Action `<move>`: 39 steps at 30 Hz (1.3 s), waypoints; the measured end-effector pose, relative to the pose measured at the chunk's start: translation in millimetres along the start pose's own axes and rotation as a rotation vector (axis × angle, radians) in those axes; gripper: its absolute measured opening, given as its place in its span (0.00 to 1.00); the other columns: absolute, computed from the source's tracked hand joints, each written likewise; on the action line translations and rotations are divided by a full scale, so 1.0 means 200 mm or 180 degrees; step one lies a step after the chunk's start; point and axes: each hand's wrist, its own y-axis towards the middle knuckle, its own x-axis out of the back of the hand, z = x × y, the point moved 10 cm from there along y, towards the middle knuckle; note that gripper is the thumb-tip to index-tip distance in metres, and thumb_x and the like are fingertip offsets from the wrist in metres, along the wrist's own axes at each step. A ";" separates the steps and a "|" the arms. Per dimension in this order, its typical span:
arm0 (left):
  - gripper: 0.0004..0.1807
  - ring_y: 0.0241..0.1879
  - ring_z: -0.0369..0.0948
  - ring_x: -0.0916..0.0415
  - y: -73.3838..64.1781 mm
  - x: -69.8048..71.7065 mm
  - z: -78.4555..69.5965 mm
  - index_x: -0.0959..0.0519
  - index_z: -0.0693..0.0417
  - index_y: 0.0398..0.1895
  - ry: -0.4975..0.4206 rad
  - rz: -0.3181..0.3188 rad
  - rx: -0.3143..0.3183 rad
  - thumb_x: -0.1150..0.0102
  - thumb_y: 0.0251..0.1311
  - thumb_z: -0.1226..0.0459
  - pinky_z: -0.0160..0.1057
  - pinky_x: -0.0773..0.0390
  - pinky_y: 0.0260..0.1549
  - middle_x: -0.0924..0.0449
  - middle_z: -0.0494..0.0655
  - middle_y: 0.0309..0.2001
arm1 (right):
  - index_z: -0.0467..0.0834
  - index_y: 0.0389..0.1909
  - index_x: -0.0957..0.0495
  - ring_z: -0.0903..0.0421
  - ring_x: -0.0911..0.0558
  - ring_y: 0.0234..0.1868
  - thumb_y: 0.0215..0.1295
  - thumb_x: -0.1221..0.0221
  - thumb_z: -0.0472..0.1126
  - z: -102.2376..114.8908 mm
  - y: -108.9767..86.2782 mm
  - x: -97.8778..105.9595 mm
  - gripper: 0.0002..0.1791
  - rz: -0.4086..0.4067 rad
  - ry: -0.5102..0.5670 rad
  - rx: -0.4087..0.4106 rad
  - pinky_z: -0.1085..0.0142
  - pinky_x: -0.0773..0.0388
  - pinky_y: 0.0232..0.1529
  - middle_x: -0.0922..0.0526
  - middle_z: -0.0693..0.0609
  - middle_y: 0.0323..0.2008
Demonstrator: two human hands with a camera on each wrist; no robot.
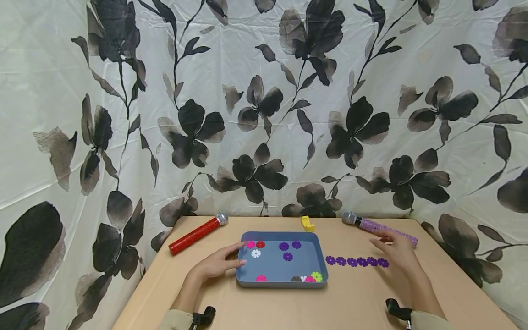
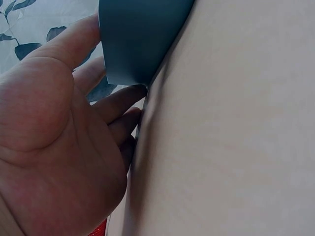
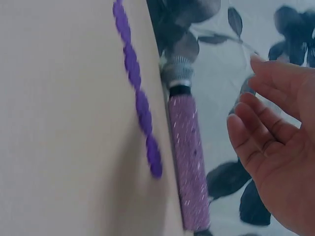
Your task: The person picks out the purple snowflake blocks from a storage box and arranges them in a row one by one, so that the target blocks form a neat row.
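My left hand [image 1: 214, 263] is at the left side of a shallow blue-grey tray [image 1: 280, 284], its fingers extended and touching the tray's wall [image 2: 133, 44]. In the tray lie loose flower-shaped pieces: purple ones [image 1: 284, 246], a red one [image 1: 260, 244], a white one [image 1: 256, 253], and pink, brown and yellow-green ones along the near wall. Right of the tray, several purple flower pieces [image 1: 352, 262] form a row on the table. My right hand [image 1: 398, 252] hovers by the row's right end with relaxed fingers and nothing between them.
A glittery purple microphone [image 1: 381, 227] lies behind the row, partly overlapped by my right hand in the head view. Left of the tray lies a red microphone [image 1: 195, 236]. A small yellow bent piece [image 1: 307, 223] rests at the table's back edge, before a floral curtain [image 1: 255, 137].
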 end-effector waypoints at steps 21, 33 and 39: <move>0.41 0.82 0.59 0.52 0.00 0.01 0.00 0.37 0.43 0.81 0.0002 -0.0013 0.0002 0.35 0.68 0.47 0.67 0.52 0.79 0.43 0.54 0.82 | 0.41 0.59 0.18 0.52 0.18 0.50 0.72 0.34 0.45 0.44 0.06 -0.37 0.20 0.0115 0.0420 0.0531 0.72 0.19 0.47 0.15 0.45 0.55; 0.41 0.82 0.59 0.52 0.00 0.00 0.01 0.37 0.43 0.81 -0.0016 -0.0003 0.0015 0.34 0.68 0.46 0.66 0.52 0.79 0.44 0.55 0.82 | 0.46 0.54 0.15 0.56 0.20 0.46 0.68 0.32 0.38 0.66 0.05 -0.72 0.14 0.0522 0.0741 0.0481 0.71 0.19 0.44 0.16 0.52 0.48; 0.41 0.82 0.59 0.52 0.01 0.00 0.00 0.37 0.44 0.81 0.0012 -0.0002 -0.0008 0.35 0.68 0.46 0.66 0.53 0.79 0.44 0.55 0.82 | 0.46 0.51 0.15 0.58 0.19 0.41 0.66 0.30 0.39 0.78 0.06 -0.82 0.13 0.0577 0.0767 0.0677 0.70 0.19 0.40 0.15 0.50 0.44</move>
